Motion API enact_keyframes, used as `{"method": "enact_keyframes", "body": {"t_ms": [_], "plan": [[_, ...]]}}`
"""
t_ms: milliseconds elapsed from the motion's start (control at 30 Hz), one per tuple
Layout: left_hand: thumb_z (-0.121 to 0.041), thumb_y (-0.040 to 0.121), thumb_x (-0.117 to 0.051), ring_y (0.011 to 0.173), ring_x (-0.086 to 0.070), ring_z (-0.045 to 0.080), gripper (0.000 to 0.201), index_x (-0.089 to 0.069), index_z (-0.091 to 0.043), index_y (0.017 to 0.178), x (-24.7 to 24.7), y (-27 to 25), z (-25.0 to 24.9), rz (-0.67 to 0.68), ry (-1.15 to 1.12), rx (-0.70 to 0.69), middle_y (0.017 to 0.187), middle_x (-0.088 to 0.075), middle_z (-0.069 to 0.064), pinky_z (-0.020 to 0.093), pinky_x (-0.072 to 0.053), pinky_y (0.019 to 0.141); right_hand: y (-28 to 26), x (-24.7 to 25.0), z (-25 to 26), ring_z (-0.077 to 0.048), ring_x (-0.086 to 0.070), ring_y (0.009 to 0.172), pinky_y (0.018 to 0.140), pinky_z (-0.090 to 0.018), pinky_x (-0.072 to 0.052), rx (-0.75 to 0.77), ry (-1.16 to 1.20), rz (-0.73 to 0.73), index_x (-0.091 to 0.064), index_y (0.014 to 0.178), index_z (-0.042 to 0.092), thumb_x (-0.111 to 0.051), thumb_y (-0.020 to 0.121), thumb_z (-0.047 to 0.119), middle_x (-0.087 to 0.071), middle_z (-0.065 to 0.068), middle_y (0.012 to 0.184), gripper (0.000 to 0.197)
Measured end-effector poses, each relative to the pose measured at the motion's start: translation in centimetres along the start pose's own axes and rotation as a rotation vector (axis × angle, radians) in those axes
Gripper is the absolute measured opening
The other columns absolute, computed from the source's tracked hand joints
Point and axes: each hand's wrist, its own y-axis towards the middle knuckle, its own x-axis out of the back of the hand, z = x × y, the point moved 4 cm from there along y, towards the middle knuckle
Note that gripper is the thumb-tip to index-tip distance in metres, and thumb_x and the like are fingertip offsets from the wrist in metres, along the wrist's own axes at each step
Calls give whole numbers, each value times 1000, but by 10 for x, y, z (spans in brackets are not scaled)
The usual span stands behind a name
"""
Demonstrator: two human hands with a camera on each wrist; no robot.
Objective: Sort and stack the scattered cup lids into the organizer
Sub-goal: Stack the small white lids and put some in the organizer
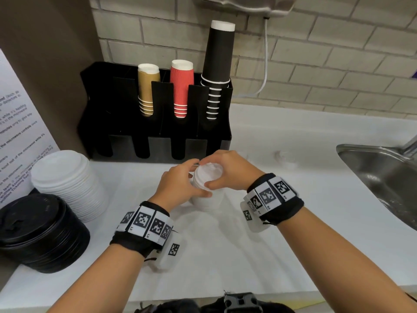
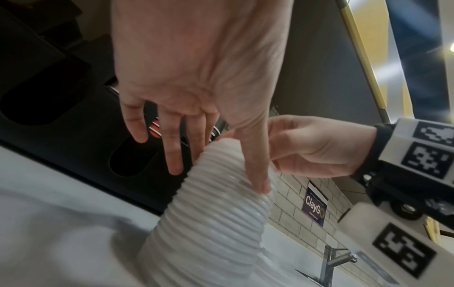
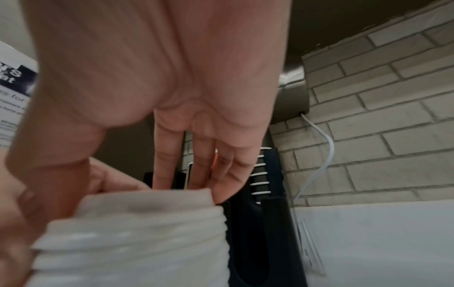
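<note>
Both hands meet at the top of a tall ribbed stack of small white plastic cup lids (image 1: 207, 190) that stands upright on the white countertop (image 1: 225, 245). The right hand (image 1: 228, 169) is curled over the topmost lid, thumb on its near edge and fingers over the far rim, pinching it; in the right wrist view its fingertips (image 3: 221, 194) touch the raised top of the stack. The left hand (image 1: 180, 181) steadies the same stack from its left side: the thumb (image 2: 255, 165) lies down along the ribbed wall, while the other fingers (image 2: 174, 153) hang fairly straight just behind it, so this hold is loose rather than a tight clamp. Just behind the hands stands the black plastic cup-and-lid organizer (image 1: 158, 132), its low front slots open toward the stack and its rear slots holding a stack of gold paper cups (image 1: 147, 91), a stack of red ribbed paper cups (image 1: 181, 86) and a taller stack of black paper cups (image 1: 217, 64). To the left of the grip, well apart from it, a wide stack of large white plastic lids (image 1: 70, 184) sits on the counter, and nearer the person beside it a stack of black plastic lids (image 1: 42, 231). Farther left a white printed notice (image 1: 20, 132) leans against the wall. To the right of the grip, well apart, is the stainless steel sink (image 1: 383, 175), and behind everything a pale brick-tiled wall (image 1: 327, 53) with a white cable (image 1: 266, 64) hanging down it.
</note>
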Motion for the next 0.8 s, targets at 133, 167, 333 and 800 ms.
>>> {"method": "enact_keyframes", "body": {"t_ms": [133,167,333,800], "plan": [[-39,58,-91,112,-57,12,81,-57,-30,131,1,0,0,26,-39,-38,116,-65,-11,42,-47,99,-3,-4,-2,-15,-54,109,93,-28,-44,-8,21,-22,-58,126,22,-80,71,31,-60,0,120,59],[-40,58,-91,111,-58,11,78,-59,-32,128,1,1,0,30,-53,-50,114,-66,-12,41,-48,98,-4,-4,-3,-15,-55,107,90,-25,-44,-10,40,-19,-58,124,21,-81,71,31,-61,1,119,59],[-46,60,-89,111,-57,11,61,-60,-48,113,1,4,-5,16,22,-78,109,-66,-21,46,-42,102,-10,15,-41,-13,-61,99,89,-20,-47,-197,467,-56,-61,117,15,-75,82,24,-63,0,111,39],[-48,63,-86,111,-56,13,56,-59,-50,112,2,4,-5,32,45,-48,112,-65,-19,50,-37,104,-27,0,-138,-28,-53,108,83,-29,-44,-613,-292,229,-54,98,12,-72,79,43,-53,-11,119,41]]}}
